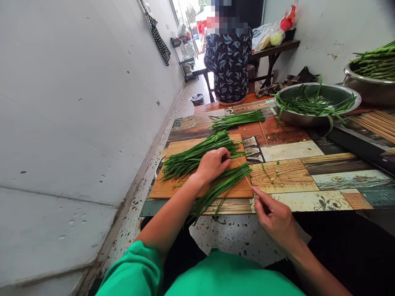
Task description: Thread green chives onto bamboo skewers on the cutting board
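My left hand [213, 165] is closed at the near side of a bunch of garlic chives [197, 155] on the wooden cutting board [180, 190], its fingertips pinching a few green stalks. My right hand [274, 211] pinches the lower end of a thin bamboo skewer [247, 181] at the board's right corner. The skewer slants up and left across the ends of a smaller row of chives [224, 185]. That row's leaves droop past the table's front edge. Whether the skewer pierces every stalk I cannot tell.
Beyond the board lie more chives [237, 120] with a skewer. At right stand a steel bowl of chives [317, 117], a pot of green stalks [368, 88] and a bundle of skewers [378, 123]. A seated person [230, 68] is across the table; a wall [77, 102] runs left.
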A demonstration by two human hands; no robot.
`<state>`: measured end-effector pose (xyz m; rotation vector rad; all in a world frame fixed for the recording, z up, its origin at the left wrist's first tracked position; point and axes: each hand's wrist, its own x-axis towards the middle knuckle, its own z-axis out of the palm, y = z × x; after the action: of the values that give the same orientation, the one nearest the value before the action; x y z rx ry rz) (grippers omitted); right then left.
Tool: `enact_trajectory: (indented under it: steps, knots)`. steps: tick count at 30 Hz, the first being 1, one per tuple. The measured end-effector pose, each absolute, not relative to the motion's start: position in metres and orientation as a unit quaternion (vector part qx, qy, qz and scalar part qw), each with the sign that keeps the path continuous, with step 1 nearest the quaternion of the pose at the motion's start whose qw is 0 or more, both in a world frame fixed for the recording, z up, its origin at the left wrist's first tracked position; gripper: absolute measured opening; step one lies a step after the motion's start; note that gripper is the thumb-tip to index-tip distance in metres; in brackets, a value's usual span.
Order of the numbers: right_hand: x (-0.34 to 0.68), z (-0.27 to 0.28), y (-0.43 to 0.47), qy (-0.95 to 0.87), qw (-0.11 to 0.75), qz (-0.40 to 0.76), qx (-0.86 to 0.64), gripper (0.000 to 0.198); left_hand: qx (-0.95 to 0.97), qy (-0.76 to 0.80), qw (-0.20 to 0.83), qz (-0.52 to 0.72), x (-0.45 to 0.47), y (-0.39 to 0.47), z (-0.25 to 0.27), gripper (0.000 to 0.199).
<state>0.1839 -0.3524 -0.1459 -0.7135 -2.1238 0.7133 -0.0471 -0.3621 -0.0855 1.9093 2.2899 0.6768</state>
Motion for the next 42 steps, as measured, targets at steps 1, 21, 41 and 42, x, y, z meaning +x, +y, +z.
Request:
enact_trajectory:
  steps: [1, 21, 41, 42]
  knots:
    - [0.184, -0.145, -0.352, -0.834, 0.383, 0.280, -0.281, 0.033, 0.622, 0.745, 0.057, 0.234, -0.047, -0.361, -0.085, 0.004]
    - [0.183, -0.148, -0.353, -0.827, 0.393, 0.287, -0.282, 0.031, 0.558, 0.773, 0.094, 0.287, -0.038, -0.354, -0.079, 0.014]
    - [0.184, -0.149, -0.354, -0.822, 0.383, 0.298, -0.297, 0.033, 0.558, 0.762, 0.092, 0.315, -0.036, -0.357, -0.083, 0.015]
    - [0.184, -0.150, -0.354, -0.822, 0.381, 0.300, -0.300, 0.033, 0.558, 0.761, 0.091, 0.318, -0.036, -0.358, -0.083, 0.015]
